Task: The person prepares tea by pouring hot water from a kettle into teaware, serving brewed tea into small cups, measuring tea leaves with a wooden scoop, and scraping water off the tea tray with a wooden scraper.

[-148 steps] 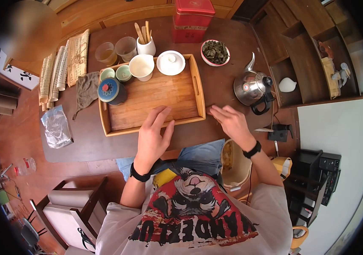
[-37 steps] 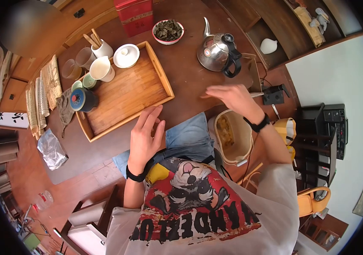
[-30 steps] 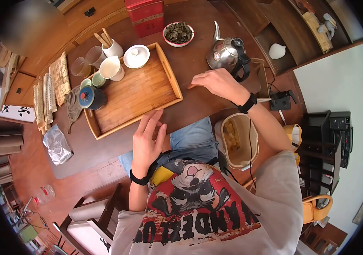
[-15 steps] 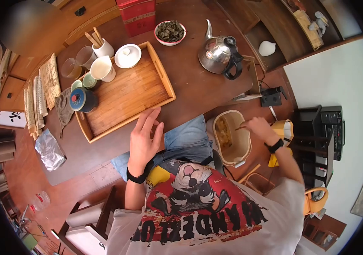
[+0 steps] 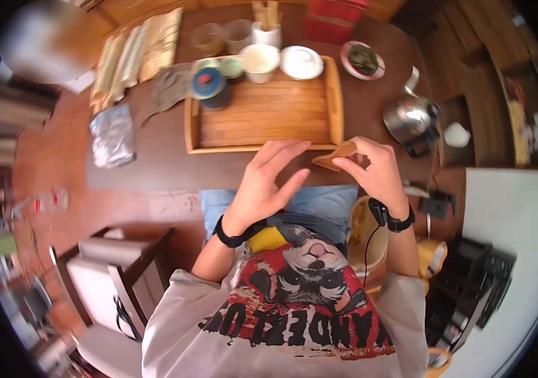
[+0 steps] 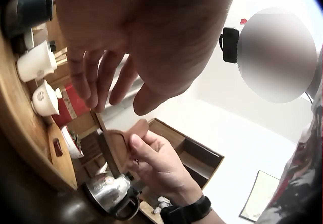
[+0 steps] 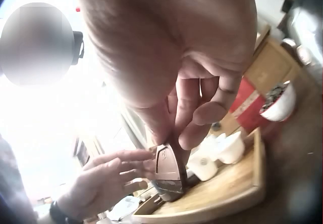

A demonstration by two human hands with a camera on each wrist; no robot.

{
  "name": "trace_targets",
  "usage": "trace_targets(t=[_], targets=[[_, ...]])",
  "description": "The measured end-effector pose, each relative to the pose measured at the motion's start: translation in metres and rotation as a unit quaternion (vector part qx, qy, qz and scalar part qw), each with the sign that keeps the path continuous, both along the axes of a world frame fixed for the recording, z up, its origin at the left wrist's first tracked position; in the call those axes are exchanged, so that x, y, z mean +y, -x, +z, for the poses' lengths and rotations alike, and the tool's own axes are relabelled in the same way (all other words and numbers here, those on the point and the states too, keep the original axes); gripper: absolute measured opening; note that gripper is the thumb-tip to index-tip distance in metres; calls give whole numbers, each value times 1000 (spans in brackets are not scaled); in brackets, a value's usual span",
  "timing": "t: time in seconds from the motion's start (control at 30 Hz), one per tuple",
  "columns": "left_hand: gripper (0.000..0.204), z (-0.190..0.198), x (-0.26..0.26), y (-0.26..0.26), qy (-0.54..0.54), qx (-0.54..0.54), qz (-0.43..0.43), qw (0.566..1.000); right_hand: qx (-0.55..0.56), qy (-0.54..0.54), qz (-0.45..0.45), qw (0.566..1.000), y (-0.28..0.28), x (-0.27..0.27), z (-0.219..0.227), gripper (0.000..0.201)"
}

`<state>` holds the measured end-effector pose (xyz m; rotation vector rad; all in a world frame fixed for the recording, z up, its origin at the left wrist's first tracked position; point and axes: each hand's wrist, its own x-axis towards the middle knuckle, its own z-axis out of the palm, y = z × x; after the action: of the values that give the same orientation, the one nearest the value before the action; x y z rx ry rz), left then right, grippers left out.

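Between thumb and fingers, my right hand (image 5: 379, 173) pinches a thin, curved brown piece (image 5: 337, 156) near the tray's front right corner. The left hand (image 5: 266, 183) is held beside it, fingers loosely extended and holding nothing, by the front rim of the wooden tray (image 5: 244, 150). In the left wrist view the brown piece (image 6: 118, 145) points toward the left fingers; the right wrist view shows its broad face (image 7: 169, 163) close to the left fingertips, contact unclear. On the tray stand a blue lidded jar (image 5: 209, 91), a white pitcher (image 5: 261, 63), a white lidded bowl (image 5: 302, 63) and green cups (image 5: 231, 67).
Behind the tray are a white tool holder (image 5: 266, 36) and a red tin (image 5: 334, 20). To its right stand a leaf-filled dish (image 5: 363, 61) and a steel kettle (image 5: 407, 120). Rolled mats (image 5: 133, 57), a grey cloth (image 5: 171, 88) and a plastic bag (image 5: 113, 135) lie left. A bin (image 5: 370, 236) is below.
My right hand has come from above the bin to beside the left hand, with the brown piece now clearly visible in it. The head view has turned, shifting the table contents rightward.
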<state>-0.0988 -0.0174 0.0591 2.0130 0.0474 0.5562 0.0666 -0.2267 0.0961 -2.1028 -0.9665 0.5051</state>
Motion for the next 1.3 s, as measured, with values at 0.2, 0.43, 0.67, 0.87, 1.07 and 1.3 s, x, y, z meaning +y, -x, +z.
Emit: trace_targets(t=[0.2, 0.43, 0.67, 0.87, 1.07, 1.3], targets=[[38, 16, 54, 45, -50, -1, 157, 986, -184, -141, 229, 946, 39, 136, -13, 22], [28, 10, 119, 92, -176, -7, 286, 942, -195, -208, 168, 944, 79, 198, -15, 34], [23, -41, 218, 68, -240, 56, 340, 907, -124, -132, 197, 964, 67, 157, -35, 27], [31, -66, 239, 51, -314, 84, 264, 908, -79, -88, 107, 987, 59, 119, -38, 19], [27, -79, 234, 74, -326, 106, 249, 906, -49, -51, 70, 995, 51, 104, -41, 17], [18, -38, 227, 85, -88, 96, 405, 905, -54, -43, 59, 996, 41, 107, -34, 16]])
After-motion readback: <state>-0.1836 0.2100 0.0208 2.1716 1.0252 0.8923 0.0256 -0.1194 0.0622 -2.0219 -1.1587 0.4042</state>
